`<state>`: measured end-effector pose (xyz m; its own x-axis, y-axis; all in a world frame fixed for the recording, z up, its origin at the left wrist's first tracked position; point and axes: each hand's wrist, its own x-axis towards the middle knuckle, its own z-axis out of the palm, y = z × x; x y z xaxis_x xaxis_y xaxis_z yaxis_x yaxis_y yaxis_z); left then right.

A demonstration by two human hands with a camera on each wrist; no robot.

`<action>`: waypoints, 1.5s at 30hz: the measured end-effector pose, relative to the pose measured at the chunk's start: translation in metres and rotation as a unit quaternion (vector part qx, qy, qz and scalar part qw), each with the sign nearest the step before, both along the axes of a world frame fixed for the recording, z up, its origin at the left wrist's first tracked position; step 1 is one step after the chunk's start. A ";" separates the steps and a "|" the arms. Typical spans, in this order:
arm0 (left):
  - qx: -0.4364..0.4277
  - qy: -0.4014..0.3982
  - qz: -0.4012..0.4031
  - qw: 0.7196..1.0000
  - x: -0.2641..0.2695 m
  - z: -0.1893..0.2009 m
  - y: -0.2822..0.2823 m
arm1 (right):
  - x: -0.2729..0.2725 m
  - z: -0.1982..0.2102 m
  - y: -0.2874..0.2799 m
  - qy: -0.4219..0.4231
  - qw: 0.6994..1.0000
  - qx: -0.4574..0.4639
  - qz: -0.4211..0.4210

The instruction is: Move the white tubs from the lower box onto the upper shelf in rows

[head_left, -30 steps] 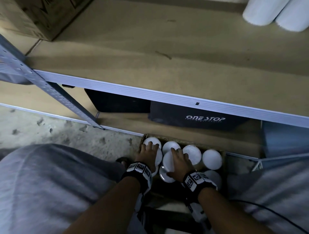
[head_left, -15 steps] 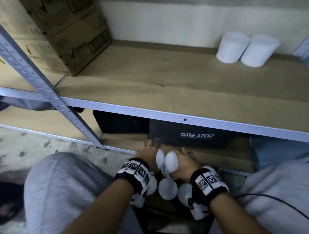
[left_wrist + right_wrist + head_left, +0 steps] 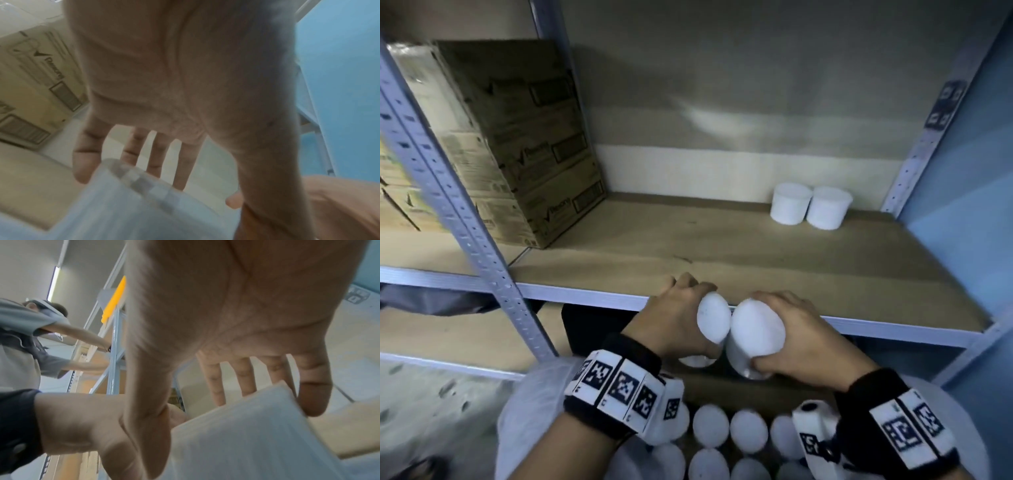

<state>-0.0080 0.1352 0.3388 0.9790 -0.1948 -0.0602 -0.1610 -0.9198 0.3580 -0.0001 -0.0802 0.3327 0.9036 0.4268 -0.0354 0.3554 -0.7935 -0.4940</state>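
My left hand (image 3: 681,318) grips a white tub (image 3: 713,321) and my right hand (image 3: 791,339) grips a second white tub (image 3: 755,334); the two tubs touch side by side at the front edge of the upper shelf (image 3: 722,250). Fingers and thumb wrap each tub in the wrist views: left tub (image 3: 133,203), right tub (image 3: 257,434). Two white tubs (image 3: 810,206) stand together at the shelf's back right. Below my wrists, several more white tubs (image 3: 729,435) fill the lower box.
Brown cardboard boxes (image 3: 517,137) stand at the shelf's back left. A perforated grey upright (image 3: 458,219) crosses the left foreground, another upright (image 3: 924,137) rises at the back right beside a blue wall (image 3: 969,205). Another person (image 3: 24,337) works at a neighbouring rack.
Both hands have lifted a tub each out of the lower box and risen to the upper shelf's front edge; my view has tilted up to the shelf.
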 end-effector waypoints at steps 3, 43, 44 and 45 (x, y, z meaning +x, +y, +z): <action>-0.018 -0.023 0.011 1.000 0.008 0.021 -0.004 | 0.007 0.018 -0.003 -0.028 0.999 0.015 -0.021; -0.080 -0.113 0.071 0.988 0.055 0.010 -0.013 | 0.063 0.020 -0.001 -0.104 0.993 -0.019 -0.057; -0.083 -0.117 0.073 0.987 0.055 0.009 -0.014 | 0.064 0.018 0.000 -0.114 0.992 -0.020 -0.058; -0.086 -0.122 0.074 0.986 0.055 0.008 -0.014 | 0.065 0.017 0.001 -0.121 0.991 -0.020 -0.059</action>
